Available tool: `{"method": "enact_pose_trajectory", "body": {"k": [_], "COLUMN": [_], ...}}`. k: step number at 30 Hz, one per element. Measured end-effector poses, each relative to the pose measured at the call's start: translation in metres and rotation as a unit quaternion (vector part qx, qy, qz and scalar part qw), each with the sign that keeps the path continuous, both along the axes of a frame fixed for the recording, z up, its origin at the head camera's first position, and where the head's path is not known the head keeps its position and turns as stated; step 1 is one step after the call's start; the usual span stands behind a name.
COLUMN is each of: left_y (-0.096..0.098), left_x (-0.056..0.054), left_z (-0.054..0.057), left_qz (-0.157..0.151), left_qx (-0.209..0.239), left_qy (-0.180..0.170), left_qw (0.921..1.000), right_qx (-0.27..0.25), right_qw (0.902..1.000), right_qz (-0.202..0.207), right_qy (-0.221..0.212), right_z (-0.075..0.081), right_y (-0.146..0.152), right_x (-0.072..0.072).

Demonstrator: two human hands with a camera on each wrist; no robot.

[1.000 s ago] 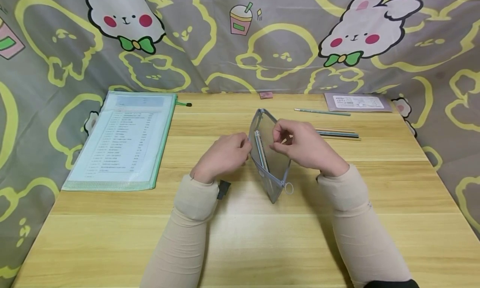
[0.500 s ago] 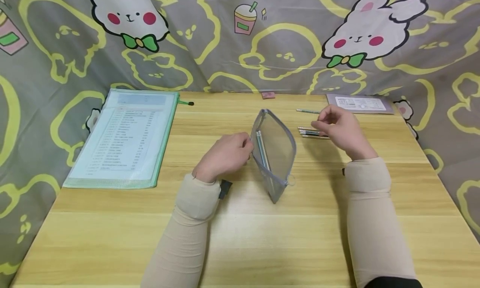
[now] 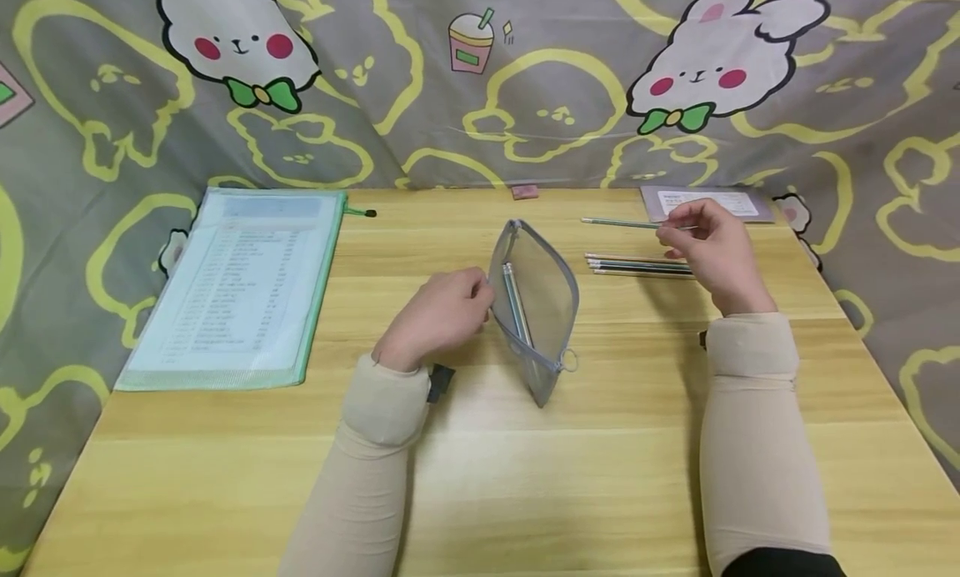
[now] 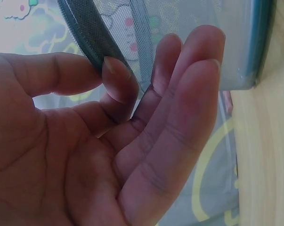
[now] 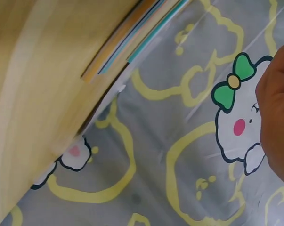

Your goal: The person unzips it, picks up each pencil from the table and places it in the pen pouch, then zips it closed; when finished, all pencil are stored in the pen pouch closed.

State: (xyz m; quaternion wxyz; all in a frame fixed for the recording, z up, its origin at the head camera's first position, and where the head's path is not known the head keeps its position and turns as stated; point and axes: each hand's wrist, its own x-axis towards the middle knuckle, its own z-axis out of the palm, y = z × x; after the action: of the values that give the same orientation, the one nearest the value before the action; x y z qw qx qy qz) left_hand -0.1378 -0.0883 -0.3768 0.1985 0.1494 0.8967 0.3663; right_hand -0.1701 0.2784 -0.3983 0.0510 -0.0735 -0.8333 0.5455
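Observation:
My left hand (image 3: 448, 310) pinches the left rim of a grey mesh zip pouch (image 3: 551, 298), which stands with its mouth spread. In the left wrist view, thumb and index finger grip the pouch's dark edging (image 4: 87, 35), while the other fingers extend. Pencils (image 3: 517, 306) lean inside it. At the back right, my right hand (image 3: 716, 252) has its thumb and index fingertips at a single teal pencil (image 3: 618, 222); whether they pinch it is unclear. Beneath that hand lies a row of several pencils (image 3: 637, 266). The right wrist view shows only part of the right hand (image 5: 278, 113).
A document pouch with green edging (image 3: 240, 293) lies at the left, its zip pull (image 3: 363, 213) sticking out. Along the back edge are a pink eraser (image 3: 525, 192) and a flat lilac packet with a white label (image 3: 708, 202). Patterned cloth (image 3: 420, 77) encloses the wooden table (image 3: 570, 477).
My right hand has moved from the pouch's mouth over the pencil row to the single teal pencil at the back right. The left hand keeps hold of the pouch rim.

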Motion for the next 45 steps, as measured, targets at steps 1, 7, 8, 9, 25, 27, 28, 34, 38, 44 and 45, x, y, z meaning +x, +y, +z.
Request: {"method": "enact_pose_trajectory", "body": {"k": [1,7,8,9,25,27,28,34,38,44,45], "left_y": [-0.001,-0.003,-0.003,-0.004,0.000,-0.001,-0.002,-0.005,-0.006,-0.006,-0.007], "left_x": [0.000,0.000,0.000,0.001,0.015,0.018,0.019,0.024,0.026,0.025,0.025], "left_z": [0.001,0.007,0.007,0.007,-0.002,-0.002,-0.002,-0.004,-0.008,-0.006,-0.004], "left_qz": [0.001,0.002,0.003,0.003,0.000,0.003,0.003,0.008,0.010,0.014,0.014], "left_qx": [-0.001,0.006,0.008,0.009,0.045,0.050,0.053,0.062,0.070,0.070,0.069], "left_qy": [0.003,0.012,0.010,0.008,-0.006,-0.006,-0.005,-0.004,-0.009,-0.009,-0.006], "left_qw": [1.0000,0.9999,0.9999,0.9999,0.9990,0.9987,0.9986,0.9980,0.9974,0.9974,0.9975], "right_qx": [-0.003,0.006,0.008,0.009,0.046,0.055,0.060,0.072,0.074,0.068,0.067], "right_qw": [1.0000,0.9999,0.9999,0.9999,0.9988,0.9983,0.9981,0.9973,0.9971,0.9976,0.9976], "right_qz": [-0.002,-0.014,-0.013,-0.010,-0.008,-0.007,-0.006,-0.006,0.000,0.014,0.015], "right_qy": [0.001,0.002,0.002,0.002,-0.013,-0.013,-0.014,-0.016,-0.016,0.001,0.004], "right_z": [0.001,0.003,0.003,0.003,-0.013,-0.012,-0.011,-0.011,-0.017,-0.022,-0.022], "right_y": [0.000,0.002,0.002,0.002,0.015,0.016,0.016,0.014,0.014,0.021,0.022], "right_x": [-0.001,-0.003,-0.003,-0.002,0.016,0.018,0.019,0.022,0.023,0.015,0.012]}}
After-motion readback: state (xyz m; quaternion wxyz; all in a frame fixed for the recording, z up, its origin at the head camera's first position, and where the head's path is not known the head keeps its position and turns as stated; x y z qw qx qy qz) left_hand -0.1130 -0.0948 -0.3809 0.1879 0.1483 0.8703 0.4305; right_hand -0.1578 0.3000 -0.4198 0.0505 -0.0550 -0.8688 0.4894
